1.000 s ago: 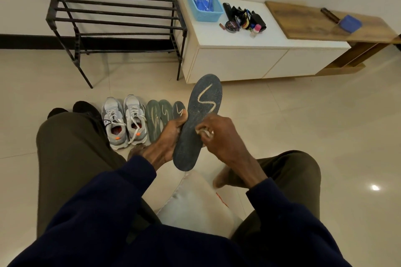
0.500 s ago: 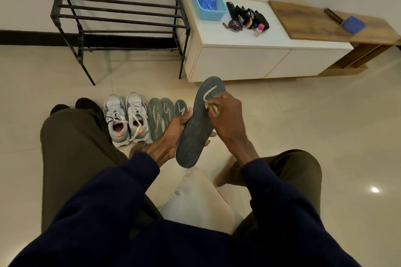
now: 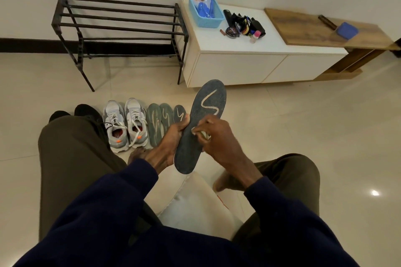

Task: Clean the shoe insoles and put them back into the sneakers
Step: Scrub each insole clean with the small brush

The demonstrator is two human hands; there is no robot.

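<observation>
My left hand (image 3: 173,136) grips a dark insole (image 3: 201,119) by its left edge and holds it upright over my lap, the side with the pale S-shaped line facing me. My right hand (image 3: 217,138) pinches a small pale wad, a wipe or cloth (image 3: 204,134), against the insole's middle. On the floor behind stand two grey sneakers (image 3: 124,123) side by side. Two greenish insoles (image 3: 159,123) lie to their right, then another dark insole (image 3: 179,112), partly hidden by my left hand.
A black metal shoe rack (image 3: 121,26) stands against the wall. Right of it is a low white cabinet (image 3: 249,65) with a blue basket (image 3: 205,10) and shoe-care items (image 3: 243,26). A wooden bench (image 3: 325,30) carries a blue block. A pale cushion (image 3: 195,201) lies between my legs.
My right hand rubbed up to the insole's toe end half a second ago and has come back down to its middle. The left hand keeps its hold.
</observation>
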